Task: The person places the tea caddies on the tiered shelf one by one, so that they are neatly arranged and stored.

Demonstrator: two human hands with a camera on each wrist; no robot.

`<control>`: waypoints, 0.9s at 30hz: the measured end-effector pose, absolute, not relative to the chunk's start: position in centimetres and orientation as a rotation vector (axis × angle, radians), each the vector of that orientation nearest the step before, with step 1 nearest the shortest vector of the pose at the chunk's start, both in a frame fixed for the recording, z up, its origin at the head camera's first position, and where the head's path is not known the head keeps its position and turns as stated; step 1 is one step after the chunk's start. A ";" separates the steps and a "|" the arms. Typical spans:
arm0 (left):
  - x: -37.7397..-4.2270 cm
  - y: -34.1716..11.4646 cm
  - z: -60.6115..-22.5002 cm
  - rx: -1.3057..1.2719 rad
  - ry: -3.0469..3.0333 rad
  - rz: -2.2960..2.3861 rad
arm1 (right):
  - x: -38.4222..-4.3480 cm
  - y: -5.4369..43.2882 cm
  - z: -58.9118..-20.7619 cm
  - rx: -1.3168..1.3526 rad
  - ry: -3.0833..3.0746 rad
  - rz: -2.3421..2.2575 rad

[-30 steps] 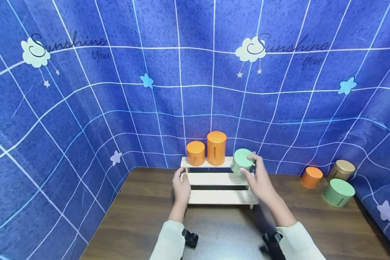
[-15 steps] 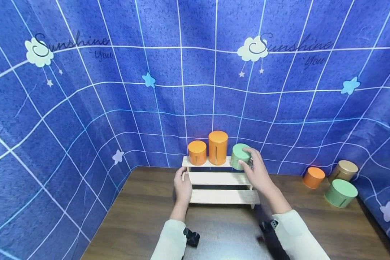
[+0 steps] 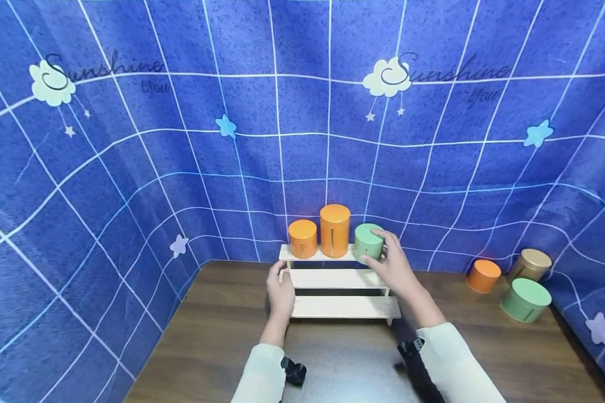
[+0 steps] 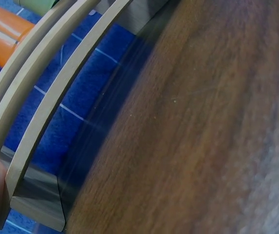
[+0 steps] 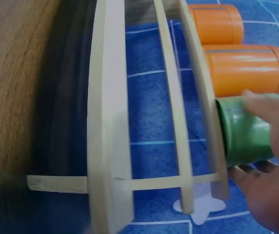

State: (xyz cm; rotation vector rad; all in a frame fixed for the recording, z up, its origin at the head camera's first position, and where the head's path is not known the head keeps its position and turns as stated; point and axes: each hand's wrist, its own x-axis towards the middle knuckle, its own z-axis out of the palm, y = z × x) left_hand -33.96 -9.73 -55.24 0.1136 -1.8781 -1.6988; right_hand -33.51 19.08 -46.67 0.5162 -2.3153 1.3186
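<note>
Here, R hand (image 3: pixel 398 271) holds glossy grn cyl. (image 3: pixel 366 246), L hand (image 3: pixel 280 294) wood rack (image 3: pixel 336 278).

A blue gridded cloth (image 3: pixel 302 157) hangs behind a brown wood-grained table (image 3: pixel 222 313).

From the front, a hand could enter the rack (image 3: pixel 343 307) low; above, the short orange tin (image 3: pixel 303 240), tall orange tin (image 3: pixel 335 232) and green tin (image 3: pixel 367 243) leave narrow gaps. The left hand (image 3: pixel 280 292) blocks its left side, the right hand (image 3: pixel 397 271) the upper right, the curtain (image 3: pixel 302 157) its back.
</note>
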 end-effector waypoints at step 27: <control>-33.5 -9.7 -54.4 0.096 -1.835 -1.773 | -35.1 19.3 -46.2 0.364 -2.409 1.177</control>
